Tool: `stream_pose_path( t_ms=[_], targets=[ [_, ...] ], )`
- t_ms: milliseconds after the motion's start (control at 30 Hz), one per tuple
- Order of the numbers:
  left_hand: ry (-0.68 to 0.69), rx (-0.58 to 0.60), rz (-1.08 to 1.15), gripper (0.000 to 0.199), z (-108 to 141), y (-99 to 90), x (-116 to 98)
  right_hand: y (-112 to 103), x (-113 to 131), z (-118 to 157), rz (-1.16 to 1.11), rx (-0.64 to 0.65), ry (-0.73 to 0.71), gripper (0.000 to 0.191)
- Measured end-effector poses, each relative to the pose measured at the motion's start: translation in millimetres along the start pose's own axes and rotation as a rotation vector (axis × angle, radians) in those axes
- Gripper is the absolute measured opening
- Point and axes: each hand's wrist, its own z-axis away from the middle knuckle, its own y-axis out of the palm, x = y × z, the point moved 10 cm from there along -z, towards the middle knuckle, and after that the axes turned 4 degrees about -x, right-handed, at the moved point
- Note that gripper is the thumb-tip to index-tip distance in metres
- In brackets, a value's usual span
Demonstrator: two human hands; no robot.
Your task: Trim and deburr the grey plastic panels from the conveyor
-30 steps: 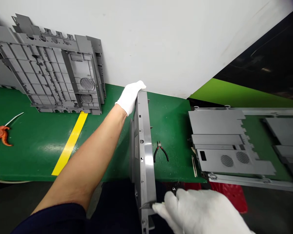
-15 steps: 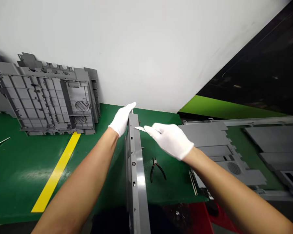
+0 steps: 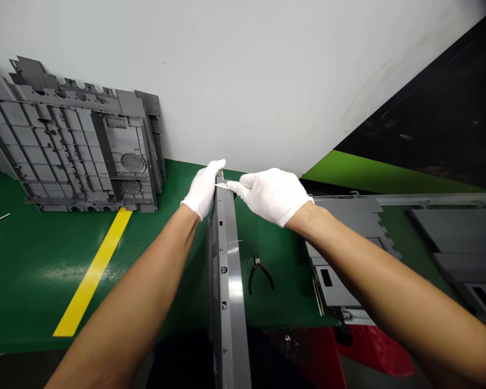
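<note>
A long grey plastic panel (image 3: 235, 281) stands on its edge, its narrow side facing up. My left hand (image 3: 202, 189), in a white glove, grips the panel's far end from the left. In my gloved right hand (image 3: 271, 195) is a small blade (image 3: 222, 186), pinched between thumb and fingers, with its tip over the panel's top edge near that far end. Black-handled cutters (image 3: 260, 273) lie on the green table (image 3: 174, 302) to the right of the panel.
Ribbed grey panels (image 3: 81, 156) lean on the white wall (image 3: 243, 81) at the left. A yellow strip (image 3: 93, 273) crosses the table. More grey panels (image 3: 336, 286) lie at the right, beside a rail, and something red (image 3: 380, 348) is below.
My right hand has moved away from me along the panel with the blade, towards its far end and closer to my left hand. The whole view has shifted slightly.
</note>
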Motion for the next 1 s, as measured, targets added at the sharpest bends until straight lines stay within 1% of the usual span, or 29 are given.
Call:
stream_pose_path(
  t_ms=[100,267,600,833,1000],
  targets=[
    [-0.009,-0.007,-0.009,0.039,2,0.1,-2,0,0,0,0.001,0.012,-0.003,0.070],
    [-0.004,-0.002,-0.029,0.039,1,0.0,-1,0,1,0,0.023,0.020,-0.009,0.066],
    [-0.017,0.008,0.020,0.036,0,3.1,2,0,0,2,0.053,0.005,-0.003,0.065],
    [-0.037,-0.039,0.040,0.032,7,3.2,-5,-1,1,4,0.030,0.006,-0.008,0.063],
    [-0.092,-0.087,0.092,0.028,11,2.2,-3,-1,0,3,0.036,-0.002,-0.009,0.063]
  ],
)
